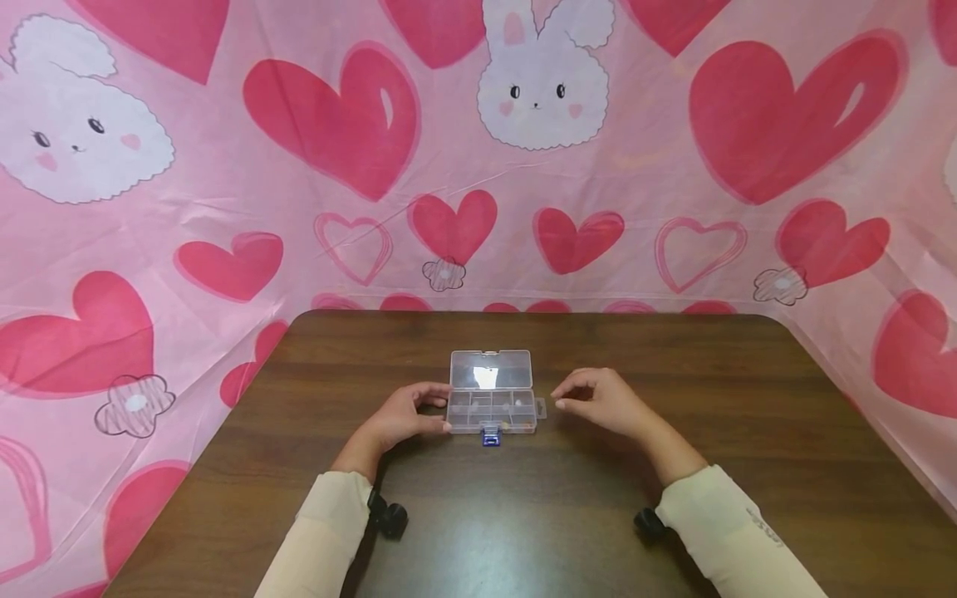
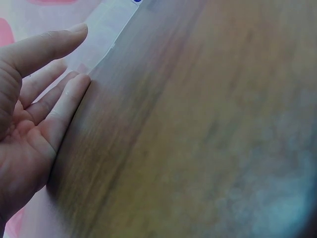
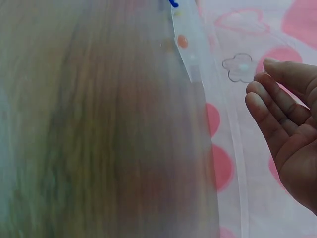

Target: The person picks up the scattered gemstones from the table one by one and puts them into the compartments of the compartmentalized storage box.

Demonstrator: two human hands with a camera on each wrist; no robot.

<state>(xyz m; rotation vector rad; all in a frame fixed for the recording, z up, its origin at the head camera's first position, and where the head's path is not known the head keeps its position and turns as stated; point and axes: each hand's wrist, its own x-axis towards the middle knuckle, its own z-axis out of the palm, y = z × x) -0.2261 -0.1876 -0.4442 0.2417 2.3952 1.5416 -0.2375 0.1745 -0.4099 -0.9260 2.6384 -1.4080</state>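
Observation:
A clear plastic compartment box (image 1: 492, 411) lies on the table with its lid raised at the back and a blue latch (image 1: 490, 437) at the front. Small pale and orange pieces show inside; an orange bead-like piece (image 3: 183, 41) is clearest in the right wrist view. My left hand (image 1: 402, 414) touches the box's left end, thumb toward the front corner and fairly straight fingers behind. To the right, apart from the box, my right hand (image 1: 607, 403) hovers with loosely bent fingers, thumb and index tips close together. Nothing can be made out between them.
The box rests on a dark wood-grain table (image 1: 493, 515). Behind and beside it hangs a pink cloth (image 1: 628, 178) with hearts and rabbits. Black wrist devices are worn at the cuffs, one left (image 1: 390, 519) and one right (image 1: 650, 523).

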